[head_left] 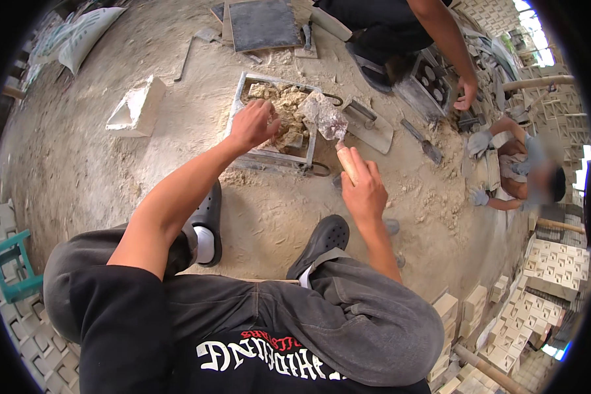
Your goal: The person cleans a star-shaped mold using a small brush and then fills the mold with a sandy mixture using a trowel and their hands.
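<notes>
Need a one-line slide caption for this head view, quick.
Left hand presses sandy mix into a square metal mould while right hand holds a loaded trowel over it.

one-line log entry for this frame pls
left hand: pressing damp mix in metal mould frame | right hand: grips wooden-handled trowel, blade loaded, over frame | ground: sandy

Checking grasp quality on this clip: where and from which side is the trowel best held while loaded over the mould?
By its wooden handle, from the near side, as the right hand does. The trowel blade carries wet mix and points away over the metal mould, so only the handle end is clean. The left hand presses mix inside.
</notes>
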### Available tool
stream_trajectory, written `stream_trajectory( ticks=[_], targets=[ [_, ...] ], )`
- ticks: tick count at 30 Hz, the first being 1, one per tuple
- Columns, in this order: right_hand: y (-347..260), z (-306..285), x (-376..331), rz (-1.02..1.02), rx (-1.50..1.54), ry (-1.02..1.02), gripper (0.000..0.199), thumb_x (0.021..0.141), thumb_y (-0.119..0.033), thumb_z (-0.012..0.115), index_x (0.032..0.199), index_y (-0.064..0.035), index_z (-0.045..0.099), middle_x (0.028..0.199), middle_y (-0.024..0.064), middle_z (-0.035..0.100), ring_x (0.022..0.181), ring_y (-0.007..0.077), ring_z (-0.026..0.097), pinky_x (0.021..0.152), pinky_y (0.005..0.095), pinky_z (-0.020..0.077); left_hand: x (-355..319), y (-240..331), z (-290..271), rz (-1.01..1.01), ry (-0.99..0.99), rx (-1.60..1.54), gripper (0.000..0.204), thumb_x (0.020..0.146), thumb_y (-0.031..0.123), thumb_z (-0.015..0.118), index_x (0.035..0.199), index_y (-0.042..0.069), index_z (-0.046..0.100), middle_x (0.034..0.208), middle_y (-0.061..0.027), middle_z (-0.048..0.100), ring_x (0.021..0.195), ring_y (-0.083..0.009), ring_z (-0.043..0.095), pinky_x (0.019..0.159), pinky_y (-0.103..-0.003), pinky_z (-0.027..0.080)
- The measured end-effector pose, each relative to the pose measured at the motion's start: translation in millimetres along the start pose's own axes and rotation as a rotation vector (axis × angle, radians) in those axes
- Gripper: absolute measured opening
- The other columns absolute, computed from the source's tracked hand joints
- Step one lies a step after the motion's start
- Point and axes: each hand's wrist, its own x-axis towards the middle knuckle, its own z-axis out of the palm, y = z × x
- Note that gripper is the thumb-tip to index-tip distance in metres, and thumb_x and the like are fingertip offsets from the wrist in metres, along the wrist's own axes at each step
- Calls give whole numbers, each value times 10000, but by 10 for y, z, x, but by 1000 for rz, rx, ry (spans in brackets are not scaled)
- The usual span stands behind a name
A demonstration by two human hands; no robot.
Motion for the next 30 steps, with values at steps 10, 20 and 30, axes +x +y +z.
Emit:
stream_trajectory(
  ticks=[10,20,30],
  targets=[
    [-106,465,192,114,233,-343,470,881,-274,620,1291,-87,485,1186,251,621,958,439,646,762,518,523,-149,-56,124,-21,166,-19,323,834,383,723,1043,138,696,1072,-40,627,1103,-223,570,932,-396,396],
    [-200,741,80,-186,303,-99,592,926,-230,585,1472,-119,385,1247,252,607,982,464,632,807,520,521,-167,-52,163,-58,210,-23,355,831,387,720,1062,120,678,1101,-53,638,1097,-229,577,945,-401,383],
    [-212,778,57,-247,244,-71,605,912,-210,591,1478,-119,399,1056,212,627,801,432,659,665,515,542,-164,-98,136,-12,226,-15,338,813,382,734,1033,131,678,1075,-37,643,1080,-217,580,932,-399,379]
  ],
)
